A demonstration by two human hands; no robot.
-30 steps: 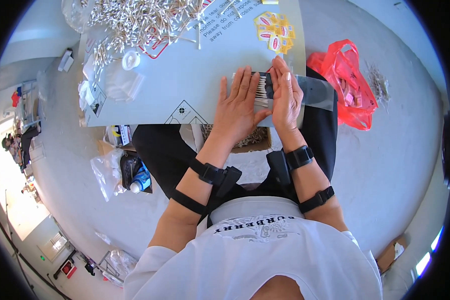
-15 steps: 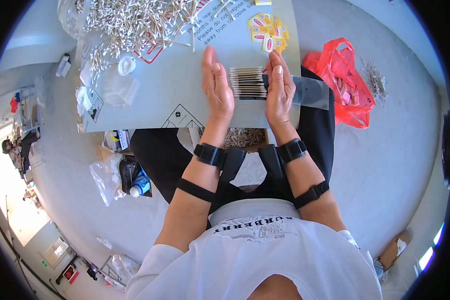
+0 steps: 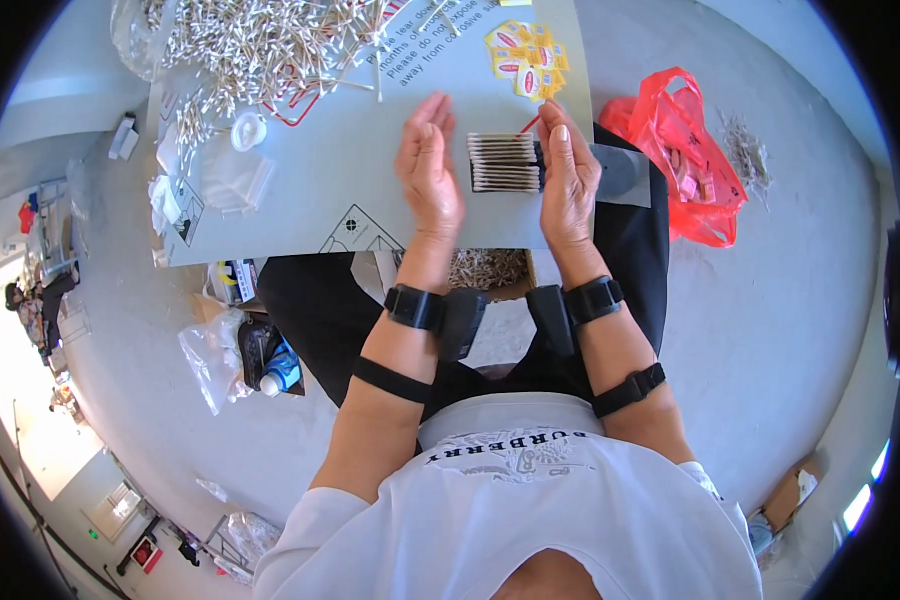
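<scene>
A neat row of cotton swabs (image 3: 502,162) lies side by side on a dark backing on the board, between my two hands. My left hand (image 3: 430,170) is to the left of the row, held on edge with its fingers stretched out and a gap between it and the swabs. On the other side, my right hand (image 3: 570,180) is upright beside the swab ends, its fingers extended; whether it touches them I cannot tell. From behind my right hand a clear plastic sleeve (image 3: 625,175) with a dark rounded patch sticks out past the board's edge.
Loose cotton swabs (image 3: 270,55) pile up at the far left of the grey board (image 3: 360,150). Near them are a small round white lid (image 3: 248,131) and clear plastic boxes (image 3: 235,185). Yellow labels (image 3: 528,60) lie at the far right. A red plastic bag (image 3: 682,165) sits right of the board.
My hands have moved slightly apart, the left one backing off from the swabs. The swab row sits a little farther right.
</scene>
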